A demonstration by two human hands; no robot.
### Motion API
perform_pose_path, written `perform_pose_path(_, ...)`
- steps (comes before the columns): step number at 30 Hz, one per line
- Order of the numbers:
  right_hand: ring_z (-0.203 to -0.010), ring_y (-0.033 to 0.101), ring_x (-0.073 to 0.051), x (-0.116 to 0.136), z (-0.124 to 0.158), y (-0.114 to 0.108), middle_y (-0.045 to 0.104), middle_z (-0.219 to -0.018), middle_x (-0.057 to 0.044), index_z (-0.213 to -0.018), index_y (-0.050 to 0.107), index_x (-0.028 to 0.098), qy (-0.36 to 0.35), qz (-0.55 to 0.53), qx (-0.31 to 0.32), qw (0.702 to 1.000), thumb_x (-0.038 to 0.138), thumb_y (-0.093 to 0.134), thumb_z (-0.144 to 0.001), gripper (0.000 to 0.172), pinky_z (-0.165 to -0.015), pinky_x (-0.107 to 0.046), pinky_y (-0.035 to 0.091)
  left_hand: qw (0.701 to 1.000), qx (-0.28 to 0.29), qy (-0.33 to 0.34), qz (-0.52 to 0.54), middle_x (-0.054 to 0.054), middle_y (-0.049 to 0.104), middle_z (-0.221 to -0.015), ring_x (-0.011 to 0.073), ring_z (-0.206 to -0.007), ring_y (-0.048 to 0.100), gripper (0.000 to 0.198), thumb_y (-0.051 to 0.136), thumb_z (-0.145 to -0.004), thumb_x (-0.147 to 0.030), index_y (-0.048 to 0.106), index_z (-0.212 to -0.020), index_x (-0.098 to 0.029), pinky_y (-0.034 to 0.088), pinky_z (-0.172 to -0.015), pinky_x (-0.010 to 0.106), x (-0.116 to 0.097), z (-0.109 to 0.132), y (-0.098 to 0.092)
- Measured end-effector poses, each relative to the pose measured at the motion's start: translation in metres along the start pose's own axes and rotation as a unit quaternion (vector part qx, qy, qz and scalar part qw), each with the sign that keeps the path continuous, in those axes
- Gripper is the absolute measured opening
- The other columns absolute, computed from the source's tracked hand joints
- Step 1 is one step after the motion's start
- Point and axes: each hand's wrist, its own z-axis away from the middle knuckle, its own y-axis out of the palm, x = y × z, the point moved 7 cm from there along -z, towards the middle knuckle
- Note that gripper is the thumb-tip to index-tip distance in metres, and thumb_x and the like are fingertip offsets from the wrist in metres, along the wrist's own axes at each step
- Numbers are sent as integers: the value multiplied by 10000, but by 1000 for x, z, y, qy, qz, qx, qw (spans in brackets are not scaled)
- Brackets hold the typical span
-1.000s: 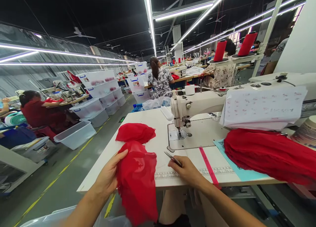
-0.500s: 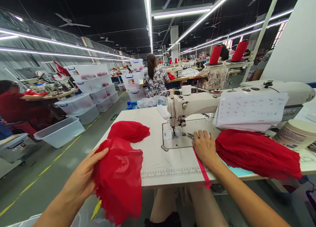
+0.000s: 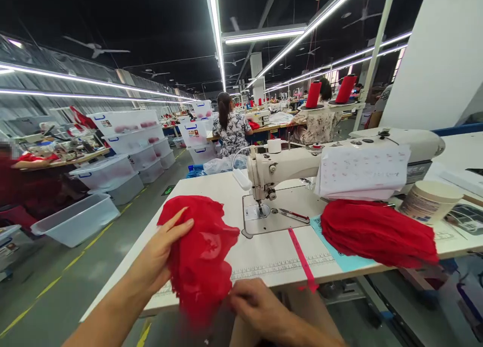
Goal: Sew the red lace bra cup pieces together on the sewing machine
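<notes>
A bunch of sheer red fabric (image 3: 204,246) hangs from my left hand (image 3: 156,256), its thumb on top and the rest of the hand behind. The cloth drapes over the table's front edge, and its lower end is blurred. My right hand (image 3: 260,306) is low in front of the table, its fingers curled in a pinch at the fabric's lower right edge. Behind the fabric stands a white sewing machine (image 3: 290,163). Slim red-handled thread snips (image 3: 292,215) lie on its metal plate. A pink-red tape strip (image 3: 303,259) crosses the printed ruler on the tabletop.
Right of the machine plate, a red fabric bundle (image 3: 377,233) lies partly on a light blue sheet (image 3: 349,259). A white tub (image 3: 430,202) stands behind it. Paper sheets (image 3: 364,170) hang on the machine. Plastic bins (image 3: 77,218) line the left aisle; co-workers sit ahead and left.
My right hand has left the snips on the machine plate and moved down and left to the fabric's edge. My left hand has carried the fabric slightly right. The view has shifted.
</notes>
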Motion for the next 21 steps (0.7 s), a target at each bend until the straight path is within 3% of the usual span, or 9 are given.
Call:
perform_pose_path(3,-595,502,-126,-8,25,-60,526,-575,3,-589,546,165,42,-49,-156,986,396,500,-785,307,-577,-228,387,999,41,-17,-29,63,708,-752,210,-607,677,393,533,-755,0,573,-1109,-165,553,-476,244,20,-2,29)
perform_pose_path(5,-734,548,-181,-10,45,-88,599,-748,-40,-765,601,188,25,-101,-234,967,478,581,-727,294,-669,-284,417,996,81,-33,-30,73,708,-791,213,-652,680,385,536,-759,-5,566,-1112,-156,551,-481,231,34,-1,54)
perform_pose_path(6,-830,554,-213,-10,54,-97,612,-864,-63,-881,606,205,9,-132,-259,957,521,632,-672,380,-731,-317,421,993,109,-44,-32,81,707,-815,216,-675,681,381,538,-760,-9,563,-1113,-150,551,-488,230,43,1,68)
perform_pose_path(9,-1023,517,-276,-7,69,-106,584,-1051,-104,-1119,534,220,-35,-237,-256,937,626,707,-507,754,-866,-395,389,978,186,-86,-52,104,696,-901,227,-757,676,380,558,-760,-29,551,-1124,-135,563,-561,248,68,11,108)
perform_pose_path(11,-1025,526,-293,-5,73,-106,605,-994,-109,-1131,530,195,-47,-289,-217,931,655,705,-471,822,-869,-425,388,970,206,-103,-71,104,680,-973,228,-820,665,400,590,-744,-40,547,-1128,-143,564,-608,250,84,17,125)
perform_pose_path(13,-999,543,-304,-6,80,-112,622,-932,-110,-1087,558,178,-49,-306,-192,931,641,707,-481,777,-838,-437,405,967,216,-102,-90,91,659,-1040,225,-880,649,422,621,-725,-53,547,-1126,-163,561,-624,241,95,18,137)
perform_pose_path(15,-976,554,-300,-9,94,-125,624,-915,-111,-1047,580,171,-58,-289,-206,933,621,710,-506,715,-830,-431,411,963,226,-92,-111,76,642,-1081,220,-914,637,426,639,-715,-71,552,-1116,-183,556,-630,236,103,16,146)
perform_pose_path(19,-933,558,-240,-11,143,-167,609,-980,-102,-1044,576,192,-67,-151,-404,900,559,697,-607,583,-847,-369,412,961,204,-97,-157,63,635,-1066,213,-895,634,378,673,-703,-161,573,-1065,-211,541,-661,259,115,2,152)
perform_pose_path(21,-855,574,-213,-1,155,-170,616,-929,-96,-1031,583,190,-72,-94,-438,891,542,626,-705,481,-804,-351,437,962,197,-76,-172,46,635,-1037,201,-894,624,335,680,-700,-224,582,-1020,-225,524,-688,256,116,0,156)
